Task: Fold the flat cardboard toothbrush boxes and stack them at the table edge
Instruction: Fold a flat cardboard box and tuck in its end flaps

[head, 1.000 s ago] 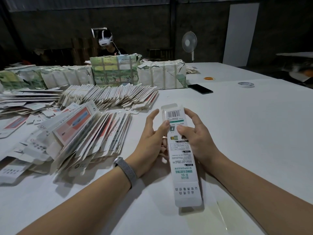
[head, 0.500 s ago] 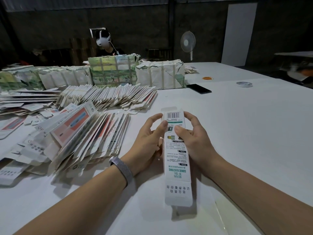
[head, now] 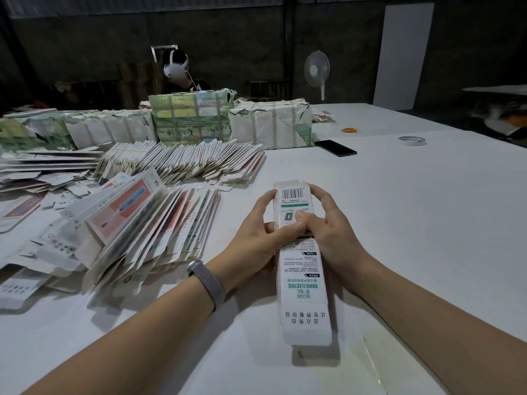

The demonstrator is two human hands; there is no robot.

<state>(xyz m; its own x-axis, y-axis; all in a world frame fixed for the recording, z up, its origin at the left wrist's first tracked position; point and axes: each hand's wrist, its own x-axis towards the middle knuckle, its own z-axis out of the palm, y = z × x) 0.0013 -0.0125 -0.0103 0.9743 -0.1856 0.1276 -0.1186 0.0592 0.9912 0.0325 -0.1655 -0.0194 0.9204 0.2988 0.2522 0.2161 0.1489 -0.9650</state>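
Above the counter (head: 399, 223), we pinch the toothbrush box (head: 299, 252) with left hand (head: 262, 238) and right hand (head: 328, 232); squeezing its long edges should pop it square.

hands: left (head: 258, 238) gripping | right (head: 328, 232) gripping, thumbs apparently touching | forearms converging

The hands are covering the middle of the box (head: 302, 283), so its print there is hiding; the left hand (head: 256, 240) is masking the box's left edge, and the right hand (head: 330, 238) its right edge. Fingers behind the box are not showing. Both forearms are running off the bottom edge. The fanned stack (head: 137, 235) is concealing the cards beneath it, and the left edge is cutting the loose flats (head: 17, 212). Bundles (head: 188, 121) are hiding the far person's body. Objects at the right edge are blurring beyond telling.
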